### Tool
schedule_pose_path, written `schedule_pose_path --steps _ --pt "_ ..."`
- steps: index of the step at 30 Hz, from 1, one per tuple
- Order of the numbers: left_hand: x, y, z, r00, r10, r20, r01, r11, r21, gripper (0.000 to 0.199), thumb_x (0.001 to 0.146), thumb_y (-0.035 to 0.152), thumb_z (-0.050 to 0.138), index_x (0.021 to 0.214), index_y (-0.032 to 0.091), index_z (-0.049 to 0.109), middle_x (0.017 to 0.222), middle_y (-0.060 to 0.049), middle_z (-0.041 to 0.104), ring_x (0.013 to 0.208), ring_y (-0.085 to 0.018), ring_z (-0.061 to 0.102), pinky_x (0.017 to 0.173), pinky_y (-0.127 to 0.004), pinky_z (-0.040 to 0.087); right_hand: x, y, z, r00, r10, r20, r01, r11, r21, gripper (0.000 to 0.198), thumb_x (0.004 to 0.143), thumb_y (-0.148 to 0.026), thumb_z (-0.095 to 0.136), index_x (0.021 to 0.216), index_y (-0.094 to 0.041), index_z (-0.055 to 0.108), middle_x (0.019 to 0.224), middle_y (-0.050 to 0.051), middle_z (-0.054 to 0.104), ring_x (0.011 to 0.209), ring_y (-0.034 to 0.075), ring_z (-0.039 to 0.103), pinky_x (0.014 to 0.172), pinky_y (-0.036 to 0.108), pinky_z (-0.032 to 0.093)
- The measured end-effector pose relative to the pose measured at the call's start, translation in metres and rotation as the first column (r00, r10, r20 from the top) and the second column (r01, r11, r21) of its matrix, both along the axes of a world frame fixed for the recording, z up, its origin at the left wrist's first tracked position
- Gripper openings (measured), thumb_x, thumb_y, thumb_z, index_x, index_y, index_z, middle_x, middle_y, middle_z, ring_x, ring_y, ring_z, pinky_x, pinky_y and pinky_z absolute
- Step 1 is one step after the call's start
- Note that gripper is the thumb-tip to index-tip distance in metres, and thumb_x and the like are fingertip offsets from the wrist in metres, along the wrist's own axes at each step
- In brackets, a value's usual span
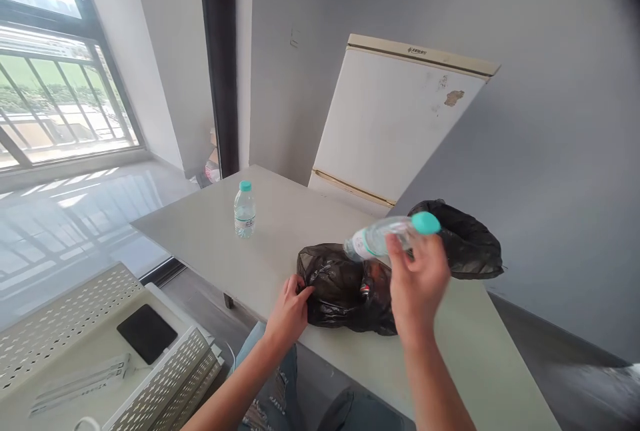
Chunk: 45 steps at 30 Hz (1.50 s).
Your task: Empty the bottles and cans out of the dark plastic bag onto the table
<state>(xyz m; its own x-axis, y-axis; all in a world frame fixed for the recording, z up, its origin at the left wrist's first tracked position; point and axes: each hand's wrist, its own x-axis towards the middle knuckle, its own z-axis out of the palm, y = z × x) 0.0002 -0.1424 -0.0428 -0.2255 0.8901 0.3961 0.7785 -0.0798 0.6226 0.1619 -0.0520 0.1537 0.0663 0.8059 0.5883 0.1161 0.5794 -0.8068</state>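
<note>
My right hand [420,278] grips a clear plastic bottle [387,234] near its teal cap, tilted almost level above an open black plastic bag [335,284]. With fingers pinched on the bag's left rim, my left hand [290,304] holds its edge. Something red and dark shows inside the bag, too unclear to name. A second clear bottle [245,214] with a teal cap stands upright on the pale table [200,224], left of the bag. Another black plastic bag [470,244] lies at the table's right, behind my right hand.
Behind the table stands a white refrigerator [385,118] with a peeled patch. At lower left, a cream perforated rack [75,324] carries a dark flat tablet-like object [147,333]. A window with railings [55,84] is at far left.
</note>
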Motion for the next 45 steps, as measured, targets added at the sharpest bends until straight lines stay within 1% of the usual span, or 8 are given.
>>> schedule_pose_path --steps 11,19,25,30,32,35,40,45 --pt "0.001 0.001 0.002 1.0 -0.002 -0.025 -0.002 0.99 -0.138 0.039 0.085 -0.002 0.046 0.107 0.021 0.07 0.11 -0.01 0.051 0.106 -0.025 0.052 0.093 -0.041 0.052 -0.262 0.118 -0.066 0.877 0.338 0.343 -0.285 0.938 -0.198 0.043 0.093 -0.043 0.068 0.129 -0.022 0.056 0.134 0.008 0.067 0.124 0.022 0.062 0.106 0.035 0.05" --pt "0.002 0.008 -0.01 0.991 -0.039 -0.124 0.009 0.971 -0.238 0.035 0.08 0.004 0.054 0.109 0.021 0.065 0.11 -0.011 0.053 0.105 -0.028 0.048 0.091 -0.043 0.048 -0.297 0.141 -0.104 0.834 0.371 0.408 -0.287 0.924 -0.254 0.052 0.096 -0.047 0.063 0.141 -0.025 0.049 0.135 0.008 0.066 0.124 0.025 0.063 0.104 0.037 0.05" --pt "0.003 0.006 -0.006 0.992 -0.025 -0.123 -0.003 0.975 -0.223 0.031 0.085 0.008 0.055 0.111 0.021 0.066 0.109 -0.011 0.053 0.103 -0.028 0.049 0.092 -0.043 0.049 -0.297 0.13 -0.099 0.818 0.355 0.452 -0.278 0.933 -0.23 0.081 0.091 -0.039 0.071 0.156 -0.018 0.029 0.155 0.017 0.047 0.141 0.026 0.049 0.113 0.038 0.044" --pt "-0.002 0.003 -0.001 0.999 -0.023 -0.027 0.019 0.993 -0.115 0.048 0.082 -0.003 0.046 0.12 0.02 0.066 0.112 -0.011 0.052 0.105 -0.026 0.053 0.094 -0.042 0.052 -0.228 0.09 -0.072 0.79 0.281 0.545 -0.217 0.959 -0.181 0.036 0.099 -0.03 0.059 0.131 -0.013 0.057 0.133 0.018 0.061 0.123 0.026 0.06 0.105 0.035 0.046" --pt "-0.008 0.003 0.0 0.999 -0.012 0.044 0.014 0.999 -0.046 0.051 0.081 -0.004 0.046 0.121 0.02 0.067 0.112 -0.011 0.052 0.105 -0.025 0.055 0.094 -0.041 0.053 -0.166 0.065 -0.065 0.731 0.311 0.607 -0.262 0.95 -0.171 0.014 0.101 -0.027 0.056 0.103 -0.02 0.067 0.105 0.007 0.07 0.094 0.019 0.066 0.09 0.028 0.049" --pt "-0.015 0.001 0.009 0.991 0.02 0.132 -0.026 0.999 0.042 0.05 0.077 -0.002 0.054 0.118 0.022 0.069 0.111 -0.009 0.051 0.106 -0.025 0.057 0.095 -0.042 0.054 -0.056 0.022 -0.067 0.642 0.319 0.698 -0.273 0.945 -0.181 0.02 0.1 -0.027 0.059 0.082 -0.022 0.065 0.081 0.0 0.066 0.075 0.015 0.063 0.074 0.026 0.044" --pt "0.009 0.006 0.049 0.983 -0.135 0.128 0.118 0.984 0.132 0.029 0.095 0.019 0.056 0.12 0.026 0.068 0.12 -0.009 0.057 0.112 -0.024 0.061 0.1 -0.04 0.051 0.08 -0.021 -0.096 0.344 0.049 0.938 0.063 0.995 -0.075 0.03 0.107 -0.025 0.045 0.085 -0.02 0.066 0.083 0.003 0.068 0.074 0.018 0.062 0.067 0.029 0.04" --pt "0.078 0.055 0.075 0.949 -0.312 0.049 0.315 0.945 -0.09 0.026 0.098 0.022 0.054 0.121 0.024 0.066 0.118 -0.006 0.067 0.101 -0.022 0.069 0.091 -0.034 0.054 0.12 -0.029 -0.11 0.293 -0.041 0.955 0.34 0.938 -0.064 0.028 0.102 -0.015 0.046 0.103 -0.022 0.073 0.1 0.005 0.076 0.083 0.021 0.07 0.07 0.031 0.046"
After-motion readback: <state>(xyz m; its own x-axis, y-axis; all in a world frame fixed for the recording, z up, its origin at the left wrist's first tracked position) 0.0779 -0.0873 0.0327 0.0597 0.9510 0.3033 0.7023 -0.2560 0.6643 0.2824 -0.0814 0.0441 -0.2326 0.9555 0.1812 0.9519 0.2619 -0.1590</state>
